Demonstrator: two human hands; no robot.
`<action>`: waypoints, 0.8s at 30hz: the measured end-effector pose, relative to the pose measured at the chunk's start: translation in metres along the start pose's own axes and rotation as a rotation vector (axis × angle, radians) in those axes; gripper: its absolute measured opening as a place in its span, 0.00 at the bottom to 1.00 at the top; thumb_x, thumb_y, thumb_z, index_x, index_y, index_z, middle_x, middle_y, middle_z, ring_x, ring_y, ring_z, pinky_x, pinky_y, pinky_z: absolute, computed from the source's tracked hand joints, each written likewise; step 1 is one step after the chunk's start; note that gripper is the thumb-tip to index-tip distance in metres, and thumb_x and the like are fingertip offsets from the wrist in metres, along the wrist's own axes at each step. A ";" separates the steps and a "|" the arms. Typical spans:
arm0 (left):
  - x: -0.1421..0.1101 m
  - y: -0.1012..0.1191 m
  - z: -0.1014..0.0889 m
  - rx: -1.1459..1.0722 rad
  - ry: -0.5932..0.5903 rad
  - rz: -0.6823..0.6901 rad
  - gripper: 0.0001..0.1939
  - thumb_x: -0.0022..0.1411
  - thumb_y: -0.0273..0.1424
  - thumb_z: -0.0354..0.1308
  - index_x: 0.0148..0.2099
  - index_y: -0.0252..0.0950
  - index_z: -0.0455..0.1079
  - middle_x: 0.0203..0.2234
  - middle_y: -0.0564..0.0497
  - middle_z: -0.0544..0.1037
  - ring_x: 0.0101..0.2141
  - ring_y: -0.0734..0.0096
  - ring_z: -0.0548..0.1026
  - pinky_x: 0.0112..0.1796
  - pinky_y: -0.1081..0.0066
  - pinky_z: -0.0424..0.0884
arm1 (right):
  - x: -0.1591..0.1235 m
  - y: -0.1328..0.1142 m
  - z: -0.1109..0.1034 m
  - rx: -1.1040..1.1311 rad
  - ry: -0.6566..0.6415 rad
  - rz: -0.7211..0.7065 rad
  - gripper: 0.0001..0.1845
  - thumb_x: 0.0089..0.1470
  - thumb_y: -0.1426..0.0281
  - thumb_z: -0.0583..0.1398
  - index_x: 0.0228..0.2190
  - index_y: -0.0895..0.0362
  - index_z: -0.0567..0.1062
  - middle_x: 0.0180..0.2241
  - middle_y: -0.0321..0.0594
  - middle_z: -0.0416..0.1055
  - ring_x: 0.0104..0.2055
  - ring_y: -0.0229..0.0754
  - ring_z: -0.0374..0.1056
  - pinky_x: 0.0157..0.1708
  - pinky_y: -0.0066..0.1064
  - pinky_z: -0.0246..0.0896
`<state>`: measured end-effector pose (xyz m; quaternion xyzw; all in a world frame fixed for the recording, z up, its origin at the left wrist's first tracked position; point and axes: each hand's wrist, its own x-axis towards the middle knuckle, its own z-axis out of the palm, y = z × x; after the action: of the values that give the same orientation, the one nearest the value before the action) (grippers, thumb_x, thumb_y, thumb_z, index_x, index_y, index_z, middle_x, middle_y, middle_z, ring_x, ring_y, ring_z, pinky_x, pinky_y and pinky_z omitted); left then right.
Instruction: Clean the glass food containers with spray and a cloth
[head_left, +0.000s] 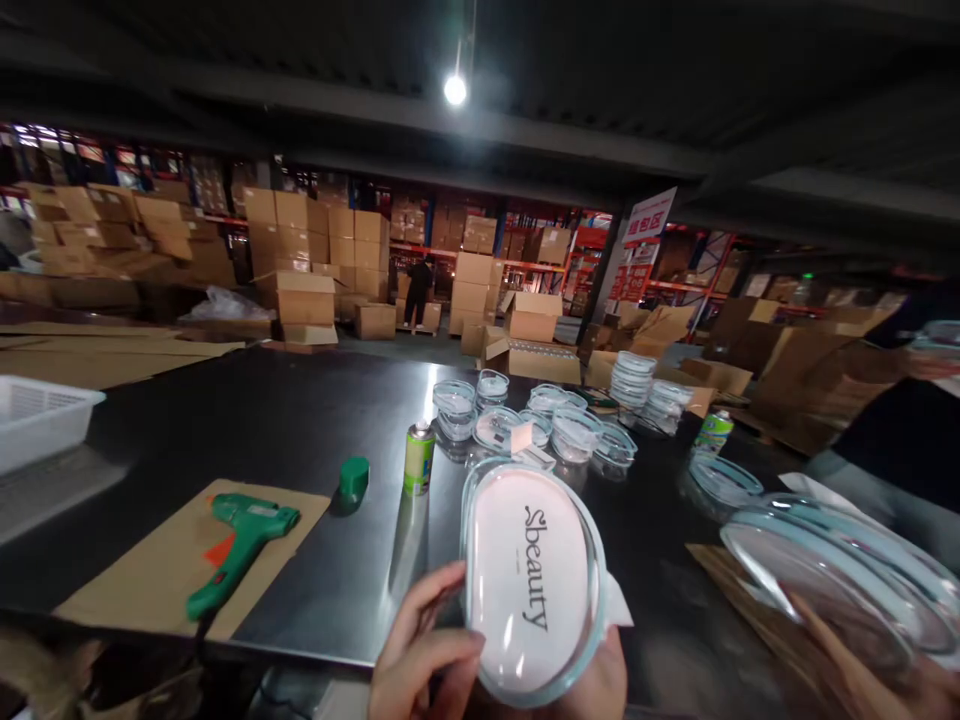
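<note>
Two hands fill the bottom of my feed. My left hand (pixel 424 640) wraps its curled fingers (pixel 442 625) around the edge of an oval glass dish (pixel 532 600), pressing it firmly from below. The dish is tilted toward the camera above the near edge of a steel table (pixel 262 430). Its smooth, pale blue rim frames a glossy pink panel printed with the black word "Sbeauty" (pixel 536 565), and a white paper tab (pixel 619 602) pokes out beside it.

My right hand (pixel 885 675) holds a second oval dish (pixel 825 590) at the lower right, tipped steeply. I see its fingers (pixel 814 625) blurred through the clear glass, lying along the underside. I cannot tell how hard they press.

On the brushed steel, a cluster of small round glass containers (pixel 525 425) stands beyond the dishes, with stacked ones (pixel 631 380) behind. A metal spray can (pixel 419 458) with a green label stands just left of them, near a squat green cap (pixel 354 479). Farther left, a green plastic glue gun (pixel 240 550) lies on a sheet of brown cardboard (pixel 154 570), and a white slotted plastic basket (pixel 41 420) sits at the table's edge.

At the right edge, a co-worker's dark-clad torso (pixel 900 450) stands by the table. Beyond it all, cardboard cartons (pixel 292 270) rise in stacks before red warehouse racks (pixel 600 255).
</note>
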<state>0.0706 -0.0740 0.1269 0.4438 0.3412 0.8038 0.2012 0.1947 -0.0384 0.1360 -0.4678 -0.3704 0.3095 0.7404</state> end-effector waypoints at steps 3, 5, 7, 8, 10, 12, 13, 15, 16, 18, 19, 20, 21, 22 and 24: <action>0.004 -0.003 0.000 -0.054 0.011 -0.014 0.06 0.56 0.38 0.63 0.30 0.44 0.79 0.48 0.44 0.74 0.48 0.50 0.74 0.49 0.54 0.72 | -0.014 0.002 0.022 0.120 0.049 0.190 0.27 0.49 0.60 0.64 0.49 0.59 0.70 0.33 0.41 0.77 0.34 0.46 0.73 0.33 0.38 0.70; 0.007 -0.004 0.000 -0.063 0.016 -0.018 0.07 0.56 0.38 0.63 0.30 0.43 0.79 0.48 0.44 0.74 0.48 0.51 0.74 0.48 0.55 0.72 | -0.015 -0.005 0.030 0.269 0.064 0.343 0.30 0.46 0.59 0.65 0.50 0.58 0.68 0.32 0.41 0.77 0.30 0.49 0.74 0.27 0.37 0.70; 0.010 -0.002 -0.001 -0.053 0.026 -0.052 0.08 0.56 0.38 0.63 0.29 0.42 0.78 0.48 0.44 0.73 0.48 0.51 0.74 0.49 0.55 0.72 | -0.017 -0.012 0.035 0.359 0.051 0.408 0.32 0.48 0.55 0.62 0.51 0.58 0.66 0.34 0.44 0.78 0.31 0.51 0.75 0.25 0.38 0.69; 0.012 0.000 -0.002 -0.046 0.025 -0.080 0.08 0.56 0.38 0.63 0.29 0.41 0.78 0.49 0.44 0.73 0.48 0.51 0.74 0.50 0.55 0.72 | -0.019 -0.016 0.036 0.371 0.032 0.402 0.34 0.50 0.51 0.58 0.53 0.58 0.65 0.35 0.45 0.77 0.32 0.52 0.75 0.26 0.38 0.70; 0.015 0.003 -0.005 -0.035 0.006 -0.139 0.08 0.55 0.39 0.64 0.29 0.41 0.78 0.49 0.44 0.73 0.50 0.51 0.73 0.52 0.55 0.70 | -0.023 -0.021 0.037 0.360 -0.014 0.361 0.36 0.54 0.48 0.53 0.56 0.58 0.61 0.37 0.46 0.77 0.35 0.51 0.75 0.28 0.39 0.70; 0.017 0.005 -0.008 -0.032 -0.019 -0.191 0.08 0.55 0.38 0.64 0.30 0.40 0.78 0.50 0.44 0.73 0.51 0.52 0.72 0.53 0.56 0.69 | -0.025 -0.022 0.036 0.352 -0.063 0.324 0.36 0.55 0.51 0.55 0.59 0.57 0.58 0.39 0.44 0.77 0.36 0.48 0.74 0.32 0.37 0.70; 0.018 0.005 -0.009 -0.037 -0.022 -0.216 0.08 0.54 0.38 0.64 0.31 0.40 0.78 0.50 0.43 0.73 0.52 0.52 0.72 0.53 0.57 0.70 | -0.025 -0.022 0.036 0.345 -0.063 0.320 0.37 0.53 0.53 0.58 0.59 0.56 0.58 0.38 0.43 0.77 0.35 0.47 0.74 0.33 0.36 0.70; 0.020 0.003 -0.011 -0.076 -0.005 -0.273 0.08 0.52 0.37 0.66 0.34 0.39 0.78 0.50 0.43 0.73 0.53 0.52 0.71 0.52 0.60 0.71 | -0.023 -0.020 0.034 0.321 -0.038 0.302 0.40 0.48 0.55 0.64 0.58 0.56 0.60 0.37 0.43 0.76 0.33 0.45 0.73 0.33 0.34 0.69; 0.020 0.001 -0.012 -0.114 0.008 -0.306 0.10 0.51 0.36 0.67 0.37 0.38 0.77 0.50 0.43 0.73 0.53 0.53 0.70 0.51 0.61 0.71 | -0.021 -0.018 0.034 0.305 -0.021 0.286 0.40 0.47 0.55 0.64 0.57 0.57 0.62 0.37 0.42 0.76 0.32 0.45 0.72 0.32 0.34 0.68; 0.022 -0.003 -0.013 -0.199 0.010 -0.369 0.16 0.49 0.34 0.69 0.42 0.38 0.76 0.52 0.42 0.73 0.53 0.52 0.71 0.51 0.62 0.72 | -0.017 -0.014 0.034 0.274 0.009 0.249 0.39 0.47 0.53 0.64 0.56 0.56 0.63 0.37 0.41 0.76 0.31 0.44 0.71 0.31 0.33 0.67; 0.023 -0.005 -0.014 -0.230 0.001 -0.394 0.19 0.48 0.34 0.69 0.44 0.38 0.75 0.53 0.42 0.72 0.53 0.52 0.71 0.51 0.62 0.72 | -0.015 -0.014 0.034 0.257 0.015 0.235 0.39 0.47 0.53 0.63 0.56 0.56 0.63 0.36 0.40 0.75 0.31 0.43 0.71 0.31 0.32 0.67; 0.024 -0.007 -0.015 -0.243 -0.011 -0.409 0.20 0.48 0.33 0.70 0.45 0.38 0.75 0.53 0.42 0.72 0.53 0.51 0.72 0.51 0.62 0.72 | -0.015 -0.014 0.035 0.237 0.019 0.220 0.38 0.47 0.53 0.63 0.56 0.56 0.63 0.35 0.40 0.75 0.31 0.42 0.70 0.30 0.32 0.66; 0.025 -0.008 -0.016 -0.241 -0.023 -0.413 0.21 0.47 0.33 0.70 0.46 0.38 0.76 0.54 0.42 0.72 0.52 0.50 0.72 0.52 0.62 0.72 | -0.015 -0.015 0.036 0.217 0.027 0.206 0.38 0.48 0.52 0.62 0.56 0.56 0.63 0.35 0.40 0.75 0.31 0.42 0.70 0.30 0.31 0.65; 0.026 -0.009 -0.017 -0.230 -0.035 -0.410 0.21 0.48 0.33 0.70 0.46 0.38 0.76 0.54 0.42 0.72 0.52 0.50 0.72 0.52 0.62 0.72 | -0.015 -0.017 0.037 0.194 0.035 0.193 0.38 0.48 0.52 0.62 0.56 0.57 0.63 0.34 0.39 0.75 0.31 0.42 0.69 0.29 0.30 0.64; 0.028 -0.009 -0.019 -0.205 -0.057 -0.394 0.19 0.50 0.33 0.68 0.46 0.39 0.77 0.54 0.43 0.72 0.53 0.51 0.72 0.52 0.64 0.72 | -0.017 -0.023 0.039 0.136 0.052 0.172 0.37 0.48 0.51 0.61 0.55 0.57 0.64 0.33 0.39 0.74 0.31 0.41 0.68 0.29 0.29 0.63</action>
<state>0.0397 -0.0576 0.1298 0.3683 0.3320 0.7667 0.4078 0.1557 -0.0427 0.1635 -0.4546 -0.2876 0.3840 0.7505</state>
